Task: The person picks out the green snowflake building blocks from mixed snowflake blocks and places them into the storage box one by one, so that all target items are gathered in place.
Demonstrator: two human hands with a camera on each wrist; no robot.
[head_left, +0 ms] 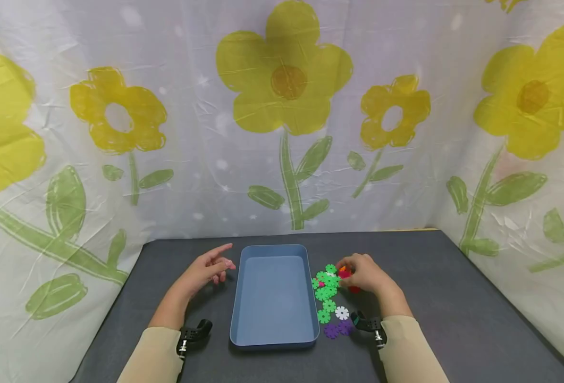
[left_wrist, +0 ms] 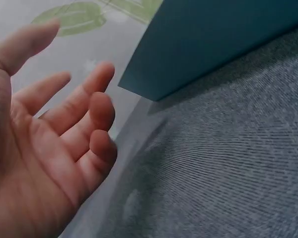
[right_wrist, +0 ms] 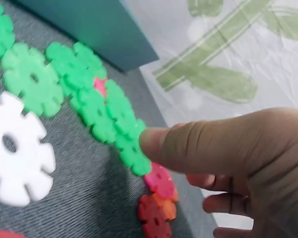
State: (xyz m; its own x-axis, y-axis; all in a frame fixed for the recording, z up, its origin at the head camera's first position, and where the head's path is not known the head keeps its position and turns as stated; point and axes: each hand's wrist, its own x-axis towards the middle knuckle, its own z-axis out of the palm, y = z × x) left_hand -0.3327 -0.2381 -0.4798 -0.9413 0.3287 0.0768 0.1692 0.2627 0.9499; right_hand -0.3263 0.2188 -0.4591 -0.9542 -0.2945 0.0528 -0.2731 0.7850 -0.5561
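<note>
Several notched plastic discs lie in a cluster along the right side of a blue-grey tray (head_left: pixel 274 346). Most are green discs (head_left: pixel 327 292), with a white disc (right_wrist: pixel 15 148), two purple discs (head_left: pixel 331 331) and some red discs (right_wrist: pixel 154 218) about them. My right hand (head_left: pixel 365 274) is over the far right of the cluster, thumb and forefinger apart around the red and orange ones. In the right wrist view its thumb overlaps a green disc; touch cannot be made out. Left of the tray, my left hand (head_left: pixel 210 268) hovers with loosely bent fingers, holding nothing.
The tray has a low rim, and its wall (left_wrist: pixel 208 44) rises close by the left hand. Dark cloth (head_left: pixel 454 308) covers the table. A flower-printed curtain (head_left: pixel 191 175) hangs behind the table and along both sides. Each wrist wears a black camera mount (head_left: pixel 195 332).
</note>
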